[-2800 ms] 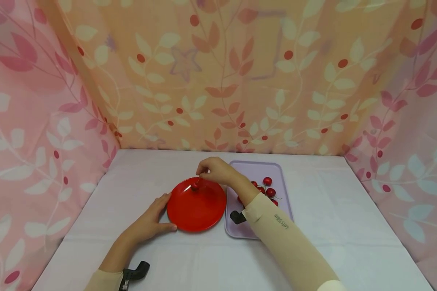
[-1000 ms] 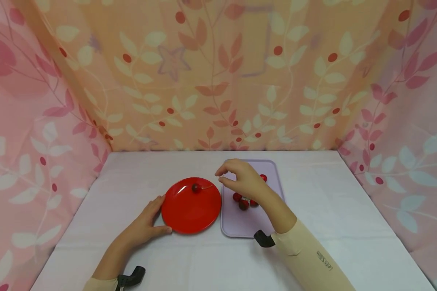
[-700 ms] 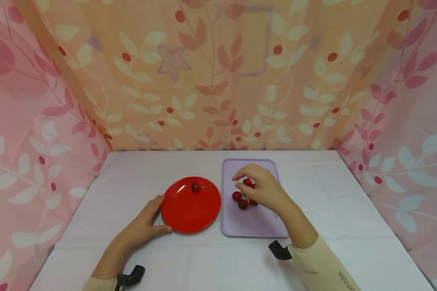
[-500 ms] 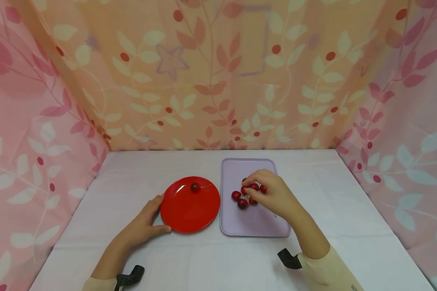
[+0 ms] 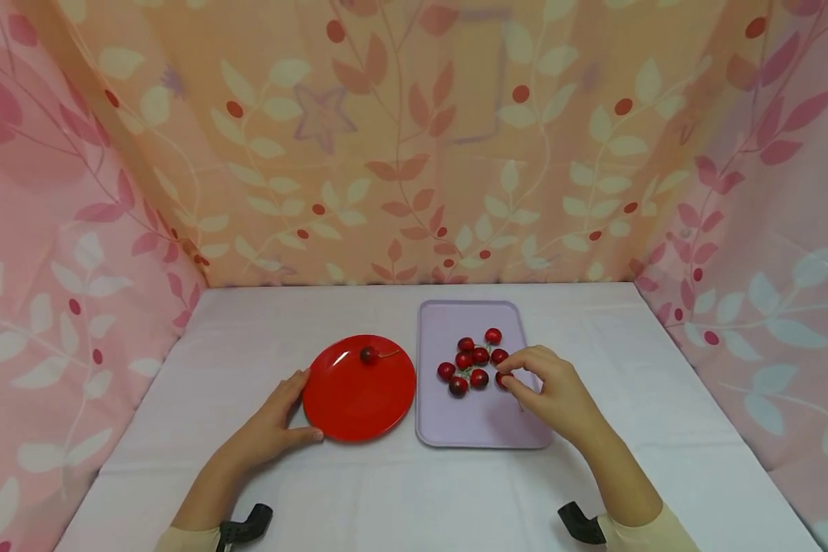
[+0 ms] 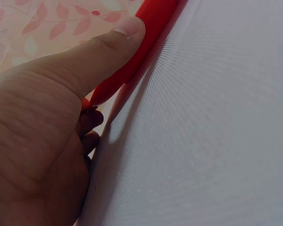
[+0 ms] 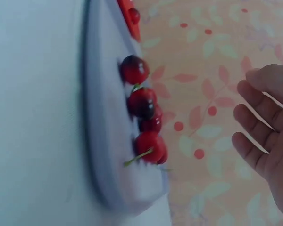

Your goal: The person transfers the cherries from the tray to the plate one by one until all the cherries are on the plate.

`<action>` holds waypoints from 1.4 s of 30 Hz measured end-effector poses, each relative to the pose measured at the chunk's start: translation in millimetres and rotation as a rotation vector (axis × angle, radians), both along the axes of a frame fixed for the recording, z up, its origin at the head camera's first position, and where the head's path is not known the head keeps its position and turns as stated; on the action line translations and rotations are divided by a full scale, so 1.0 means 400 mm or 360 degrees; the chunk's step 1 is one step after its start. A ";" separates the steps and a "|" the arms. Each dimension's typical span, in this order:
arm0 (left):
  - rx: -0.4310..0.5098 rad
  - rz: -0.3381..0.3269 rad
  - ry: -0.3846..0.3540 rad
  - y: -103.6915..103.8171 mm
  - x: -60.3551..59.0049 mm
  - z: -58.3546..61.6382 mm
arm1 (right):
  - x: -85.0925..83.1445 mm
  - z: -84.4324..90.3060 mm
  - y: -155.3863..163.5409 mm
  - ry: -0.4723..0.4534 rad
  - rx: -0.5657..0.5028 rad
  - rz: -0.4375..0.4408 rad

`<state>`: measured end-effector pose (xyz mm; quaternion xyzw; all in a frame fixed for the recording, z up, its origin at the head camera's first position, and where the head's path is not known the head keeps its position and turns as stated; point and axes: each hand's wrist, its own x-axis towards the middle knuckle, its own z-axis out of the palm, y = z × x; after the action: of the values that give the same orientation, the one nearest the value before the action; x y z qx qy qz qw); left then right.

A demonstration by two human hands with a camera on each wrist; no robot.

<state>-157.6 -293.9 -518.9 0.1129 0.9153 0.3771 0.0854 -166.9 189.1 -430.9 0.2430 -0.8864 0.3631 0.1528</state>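
Note:
My left hand (image 5: pixel 274 423) rests at the left edge of a red plate (image 5: pixel 359 402), thumb and fingers spread along it. The left wrist view shows the thumb against the rim (image 6: pixel 155 28), with the other fingertips behind and partly hidden. One cherry with a stem (image 5: pixel 369 355) lies near the plate's far side. Above the right side of a lilac tray (image 5: pixel 455 425) is my right hand (image 5: pixel 559 395), nothing between its thumb and fingers. Several cherries (image 5: pixel 479 378) lie on the tray; the fingertips partly cover one cherry (image 5: pixel 502 381) in the head view. The right wrist view shows the fingers apart from the cherries.
A white cloth (image 5: pixel 359 491) covers the table under plate and tray, which stand close side by side. Patterned curtains (image 5: pixel 414 153) hang at the back and both sides. Black wrist mounts (image 5: pixel 248 524) sit at both cuffs.
My right hand let go of the cherry's stem over the plate, then moved right and nearer, across to the tray's right side. The left hand stays at the plate.

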 end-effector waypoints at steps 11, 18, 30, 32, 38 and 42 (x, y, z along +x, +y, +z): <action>0.0016 -0.0011 0.0005 0.000 -0.008 0.010 | -0.006 -0.088 0.051 0.0170 -0.0082 -0.0090; 0.0018 -0.0029 -0.0004 0.007 -0.010 -0.006 | 0.009 -0.134 0.075 0.0114 0.0019 -0.0236; -0.0034 0.0016 -0.0028 0.004 -0.006 -0.008 | 0.007 -0.163 0.080 -0.0207 0.0153 -0.0335; -0.0037 0.0024 -0.0032 0.004 -0.005 -0.006 | 0.004 -0.164 0.079 -0.0226 0.0174 -0.0335; -0.0040 0.0038 -0.0034 0.003 -0.002 -0.001 | -0.002 -0.182 0.076 -0.0283 0.0253 -0.0342; -0.0025 0.0040 -0.0035 0.004 -0.002 0.000 | -0.006 -0.195 0.074 -0.0279 0.0301 -0.0353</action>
<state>-158.3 -292.3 -519.0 0.0966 0.9185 0.3722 0.0916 -169.4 218.7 -508.8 0.1243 -0.9480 0.2789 0.0904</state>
